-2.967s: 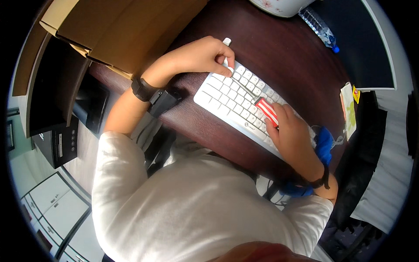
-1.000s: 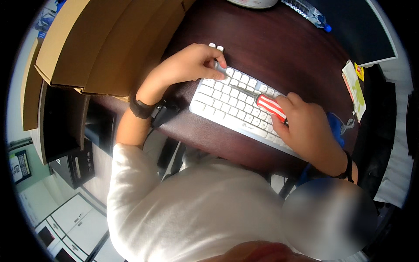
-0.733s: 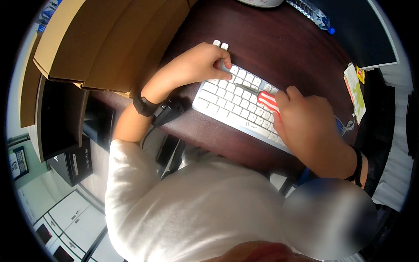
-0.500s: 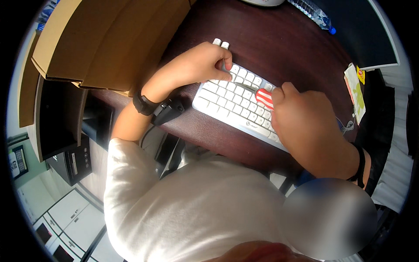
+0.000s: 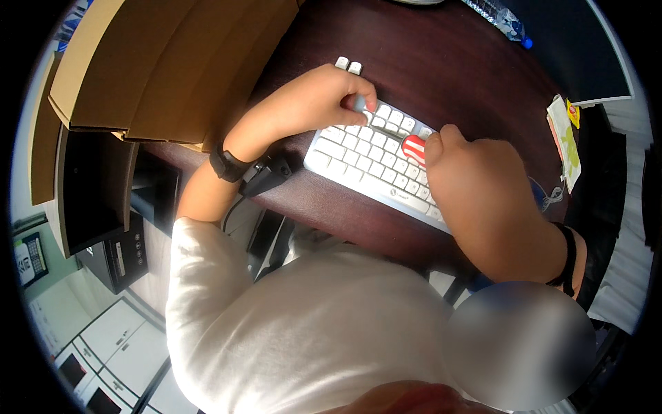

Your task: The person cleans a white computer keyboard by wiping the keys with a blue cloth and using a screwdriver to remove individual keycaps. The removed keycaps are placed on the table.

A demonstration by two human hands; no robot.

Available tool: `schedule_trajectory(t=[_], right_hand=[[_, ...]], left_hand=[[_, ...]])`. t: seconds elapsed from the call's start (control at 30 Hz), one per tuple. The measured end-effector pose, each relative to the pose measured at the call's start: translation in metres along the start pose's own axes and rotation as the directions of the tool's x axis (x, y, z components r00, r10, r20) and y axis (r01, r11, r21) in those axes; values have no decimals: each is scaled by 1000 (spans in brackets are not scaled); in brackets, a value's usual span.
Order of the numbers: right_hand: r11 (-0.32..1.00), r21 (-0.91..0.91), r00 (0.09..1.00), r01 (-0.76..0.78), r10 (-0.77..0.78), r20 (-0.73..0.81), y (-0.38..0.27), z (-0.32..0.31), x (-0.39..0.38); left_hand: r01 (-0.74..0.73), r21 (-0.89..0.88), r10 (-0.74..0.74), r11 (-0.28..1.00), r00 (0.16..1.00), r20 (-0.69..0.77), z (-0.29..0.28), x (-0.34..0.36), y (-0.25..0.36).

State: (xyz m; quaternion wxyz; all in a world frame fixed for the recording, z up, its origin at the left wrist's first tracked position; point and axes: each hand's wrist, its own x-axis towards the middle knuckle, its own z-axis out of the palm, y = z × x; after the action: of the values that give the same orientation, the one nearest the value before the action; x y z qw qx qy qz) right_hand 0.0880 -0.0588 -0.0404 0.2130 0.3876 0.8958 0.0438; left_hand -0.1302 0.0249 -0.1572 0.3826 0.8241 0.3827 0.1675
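Note:
A white keyboard (image 5: 396,196) lies at a slant on the dark wooden desk. My right hand (image 5: 469,186) is closed round the red-and-white striped handle of a screwdriver (image 5: 414,148). Its thin metal shaft points left across the keys toward my left fingertips; the tip is hard to make out. My left hand (image 5: 327,100) bends over the keyboard's far left part, thumb and forefinger pinched at a white keycap (image 5: 368,117) in the top rows. Two loose white keycaps (image 5: 348,65) sit side by side on the desk beyond my left hand.
A large cardboard box (image 5: 179,76) stands at the left. Beside my left wrist is a black device (image 5: 265,176). A plastic bottle (image 5: 507,26) lies at the far right by a dark screen (image 5: 572,55). A packet (image 5: 565,141) and white cable (image 5: 552,199) lie at the right edge.
My left forefinger has shifted slightly right along the far keys. The screwdriver handle has dropped a little nearer to me and turned slightly; my right hand stays closed on it.

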Motion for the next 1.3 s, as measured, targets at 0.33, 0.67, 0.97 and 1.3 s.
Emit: schedule_trajectory(t=[0.33, 0.67, 0.97, 1.3], right_hand=[[975, 216, 964, -42, 96, -247, 7, 71, -22], [875, 477, 933, -79, 234, -275, 0, 124, -27], [734, 679, 889, 15, 301, -345, 16, 134, -34], [652, 758, 887, -23, 363, -285, 28, 130, -48]], left_hand=[[-61, 54, 64, 997, 996, -61, 3, -3, 1], [-75, 28, 75, 997, 997, -27, 2, -2, 1], [-27, -62, 16, 998, 986, -164, -14, 9, -9], [78, 412, -15, 908, 988, -153, -8, 41, -1]])
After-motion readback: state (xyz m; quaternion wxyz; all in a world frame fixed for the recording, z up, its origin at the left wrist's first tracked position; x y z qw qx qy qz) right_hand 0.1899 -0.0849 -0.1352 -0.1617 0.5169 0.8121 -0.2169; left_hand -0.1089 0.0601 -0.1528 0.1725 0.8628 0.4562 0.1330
